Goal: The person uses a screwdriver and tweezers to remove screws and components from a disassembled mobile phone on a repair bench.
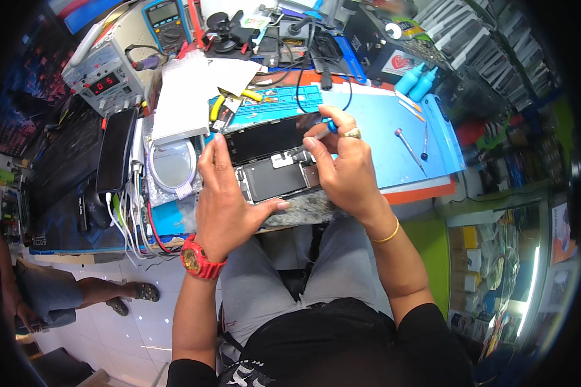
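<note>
An opened smartphone is held over the near edge of the bench, its black screen panel (258, 140) tipped up on the far side and its body with a dark battery (274, 182) nearest me. My left hand (223, 200) grips the phone's left end, fingers at the screen's edge and thumb along the near side. Over the right end, my right hand (348, 164) pinches a slim screwdriver (332, 126) with a blue end cap. Its lower end points toward a small silver plate (281, 160) inside the phone; the fingers partly hide the tool and cannot show whether it touches.
Behind the phone lies a blue work mat (368, 129) with another screwdriver (408, 149). Yellow-handled pliers (217, 108), a power supply (103, 84) and a multimeter (164, 26) stand to the left and back. Cables (130, 222) hang at the left edge. Someone's leg (106, 291) shows lower left.
</note>
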{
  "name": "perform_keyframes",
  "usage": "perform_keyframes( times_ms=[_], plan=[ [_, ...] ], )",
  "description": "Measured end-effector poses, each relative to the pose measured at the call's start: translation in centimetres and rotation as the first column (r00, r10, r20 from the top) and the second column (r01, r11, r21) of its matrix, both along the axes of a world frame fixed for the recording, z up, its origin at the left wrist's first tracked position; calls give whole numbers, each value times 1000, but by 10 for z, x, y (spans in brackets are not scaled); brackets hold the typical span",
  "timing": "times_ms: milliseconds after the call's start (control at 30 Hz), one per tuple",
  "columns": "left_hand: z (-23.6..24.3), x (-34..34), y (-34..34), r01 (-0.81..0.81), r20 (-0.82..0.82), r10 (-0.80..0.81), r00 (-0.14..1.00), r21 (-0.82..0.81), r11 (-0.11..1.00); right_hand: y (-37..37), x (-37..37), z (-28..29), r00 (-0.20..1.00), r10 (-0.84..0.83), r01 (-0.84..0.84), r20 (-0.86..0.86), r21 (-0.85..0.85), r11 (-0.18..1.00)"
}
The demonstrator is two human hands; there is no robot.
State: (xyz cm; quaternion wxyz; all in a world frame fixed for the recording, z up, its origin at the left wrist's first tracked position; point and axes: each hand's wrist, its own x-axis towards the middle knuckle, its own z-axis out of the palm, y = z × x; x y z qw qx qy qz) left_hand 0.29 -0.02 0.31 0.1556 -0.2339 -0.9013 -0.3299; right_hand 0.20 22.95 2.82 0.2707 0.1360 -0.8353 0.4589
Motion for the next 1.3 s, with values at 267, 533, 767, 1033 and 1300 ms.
perform_keyframes(
  times_ms=[267,533,767,1033,1300],
  plan=[
    [-3,1,1,-17,52,15,999,36,999,51,51,36,915,-393,400,-93,86,912],
    [-2,0,3,-14,35,12,999,35,999,166,58,15,721,-625,319,300,657,683],
    [-4,1,0,-28,25,28,999,20,999,193,57,24,609,-766,532,207,609,588],
    [-4,-1,1,-10,3,10,1000,23,1000,210,18,16,402,-875,561,271,683,469],
    [-2,0,1,-6,-9,6,1000,34,999,207,21,20,513,-843,478,165,761,439]
  ],
)
